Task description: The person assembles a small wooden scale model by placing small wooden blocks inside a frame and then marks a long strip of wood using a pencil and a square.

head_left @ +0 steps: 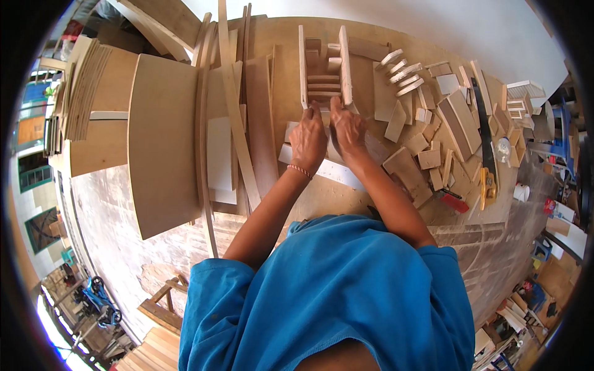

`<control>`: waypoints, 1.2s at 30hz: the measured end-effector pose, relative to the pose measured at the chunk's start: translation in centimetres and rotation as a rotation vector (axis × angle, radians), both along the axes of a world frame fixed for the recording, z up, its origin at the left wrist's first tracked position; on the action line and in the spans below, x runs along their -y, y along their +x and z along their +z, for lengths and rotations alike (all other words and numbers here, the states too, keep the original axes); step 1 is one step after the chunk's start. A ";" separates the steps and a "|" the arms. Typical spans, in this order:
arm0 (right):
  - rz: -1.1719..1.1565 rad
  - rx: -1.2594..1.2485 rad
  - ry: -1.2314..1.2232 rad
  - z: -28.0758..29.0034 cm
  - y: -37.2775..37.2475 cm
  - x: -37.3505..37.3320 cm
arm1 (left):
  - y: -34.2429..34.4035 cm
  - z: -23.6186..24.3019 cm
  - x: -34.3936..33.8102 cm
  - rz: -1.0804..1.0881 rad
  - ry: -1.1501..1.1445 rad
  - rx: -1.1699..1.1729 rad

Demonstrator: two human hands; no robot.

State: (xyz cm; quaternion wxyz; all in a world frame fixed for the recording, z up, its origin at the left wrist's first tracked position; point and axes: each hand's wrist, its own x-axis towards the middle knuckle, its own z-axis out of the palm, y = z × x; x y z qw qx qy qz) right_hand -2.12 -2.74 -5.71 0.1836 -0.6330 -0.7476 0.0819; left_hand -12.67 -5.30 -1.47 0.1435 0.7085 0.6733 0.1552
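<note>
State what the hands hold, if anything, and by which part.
The left hand and the right hand are at the near end of the slatted wooden frame; gripping or merely touching cannot be told.

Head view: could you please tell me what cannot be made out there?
In the head view:
Frame: near end partly behind left hand and right hand.
Palms: turned away, hidden by the hands' backs.
Worktop: near edge partly behind blue shirt.
Blue wheeled thing: too small to identify.
</note>
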 end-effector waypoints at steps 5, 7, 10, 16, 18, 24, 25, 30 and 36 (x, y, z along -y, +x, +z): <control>-0.002 0.082 0.032 0.3 -0.1 0.2 | 0.0 -0.2 0.2 0.005 0.007 0.002; -0.004 0.086 0.041 0.3 -0.1 0.1 | 0.1 -0.1 0.1 0.000 0.002 -0.009; -0.005 0.079 0.045 0.9 -0.3 0.1 | 0.0 0.1 -0.2 -0.010 -0.040 0.010; -0.033 0.133 0.006 1.5 -0.8 0.1 | -0.2 -0.9 -0.1 -0.028 -0.005 0.003; -0.047 0.151 -0.009 1.2 -0.7 0.1 | -0.1 -0.7 -0.2 -0.026 -0.006 -0.014; 0.053 -0.018 0.205 1.9 0.6 2.2 | -0.3 -0.6 1.2 -0.040 -0.022 -0.018; 0.033 0.013 0.135 1.6 0.8 2.7 | -0.3 -0.6 1.3 -0.040 -0.024 -0.017; 0.030 0.072 0.075 0.9 1.1 3.0 | -0.2 -0.2 1.2 -0.055 -0.064 -0.007; 0.040 0.158 -0.044 0.6 1.1 2.7 | -0.3 -0.5 0.6 -0.067 -0.007 -0.012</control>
